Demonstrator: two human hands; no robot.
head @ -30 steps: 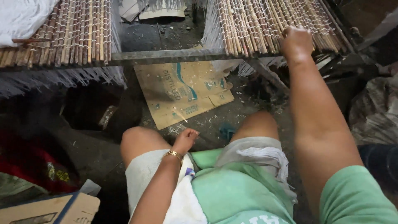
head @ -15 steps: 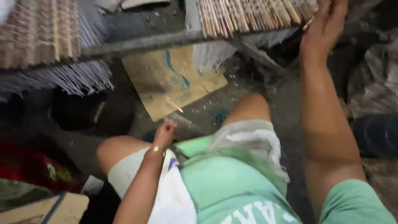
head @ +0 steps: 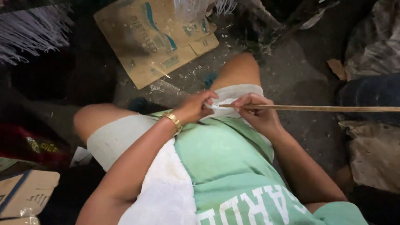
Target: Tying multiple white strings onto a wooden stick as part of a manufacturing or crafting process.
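- Floor (head: 291,79): dark, gritty, littered with pale flecks. The person sits low over it, knees apart, seen from above.
- Cardboard (head: 154,37): flattened sheet lying on the floor ahead of the knees, well apart from both hands. Pale fringe of threads (head: 29,33) hangs at upper left; a smaller tuft at top centre.
- Shirt (head: 225,166): green, filling the lower middle; a white towel (head: 162,196) lies along its left side under the left forearm. Light shorts cover both thighs.
- Stick (head: 316,108): thin, straight, tan. Long axis runs nearly level across the view, from the lap out to the person's right and off the frame edge. Near end sits at the hands, over the right thigh; far end not visible.
- Right hand (head: 256,112): fingers curled, pinching the stick close to its near end, thumb side up. It is the hand that carries the stick; everything beyond it is unsupported.
- Left hand (head: 200,106): fingers bunched together at the stick's tip, touching the right hand's fingertips. Whether it nips the tip itself or a bit of pale thread there, cannot tell. Gold bracelet (head: 173,121) on the wrist.
- Both hands meet at one end, so the whole length lies rightward from them.
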